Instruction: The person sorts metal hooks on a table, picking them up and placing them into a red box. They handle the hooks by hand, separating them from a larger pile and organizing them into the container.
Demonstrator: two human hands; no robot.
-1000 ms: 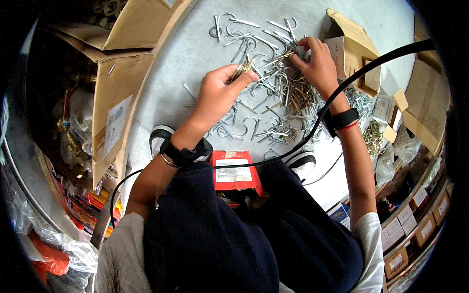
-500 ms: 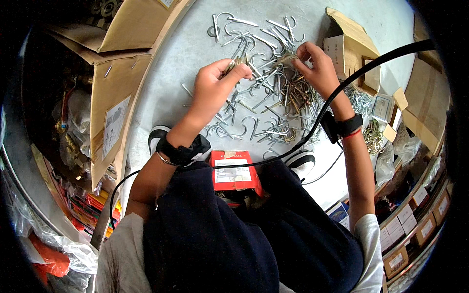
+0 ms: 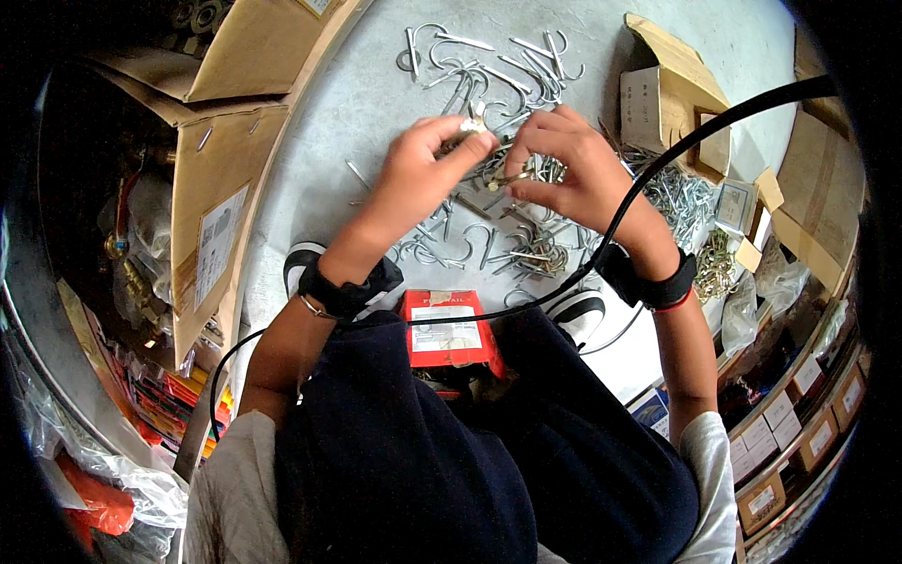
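My left hand is closed around a few brassy metal hooks, their ends poking out past the thumb and forefinger. Close to it on the right, my right hand pinches a brassy metal hook between thumb and fingers; much of it is hidden. Beneath both hands spreads a loose pile of silvery J-shaped metal hooks on the grey floor. More hooks lie beyond my hands.
An open cardboard box stands at the far right, near a heap of small silver pieces. A red box sits between my legs. A black cable crosses over my right forearm. Large cardboard boxes line the left.
My right hand has moved left and nearer, from the far side of the pile to beside my left hand, with a hook in its fingers. The left hand has barely shifted.
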